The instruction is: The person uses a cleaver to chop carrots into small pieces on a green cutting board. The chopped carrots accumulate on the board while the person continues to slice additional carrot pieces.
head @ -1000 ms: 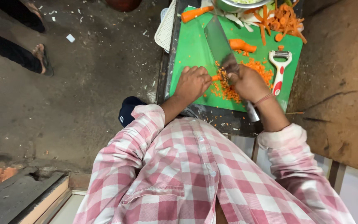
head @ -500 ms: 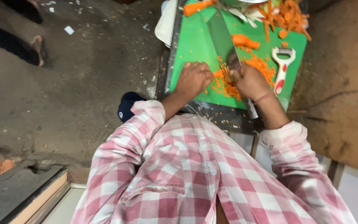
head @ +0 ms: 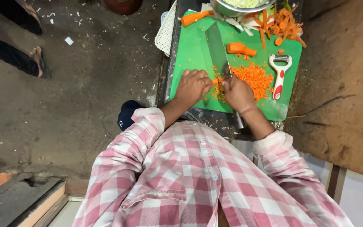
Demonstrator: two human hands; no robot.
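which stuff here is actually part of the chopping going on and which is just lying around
In use:
- right hand gripping the cleaver
- left hand steadying the carrot being cut
- chopped carrot pile
- green cutting board

Lying about:
- peeler, red and white, on the board's right side
- carrot piece near the blade
- whole carrot
- carrot peels
- metal bowl
- white basket

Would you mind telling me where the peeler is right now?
In the head view, the white and red peeler lies on the right side of the green cutting board, just right of the pile of diced carrot and beyond the right hand.
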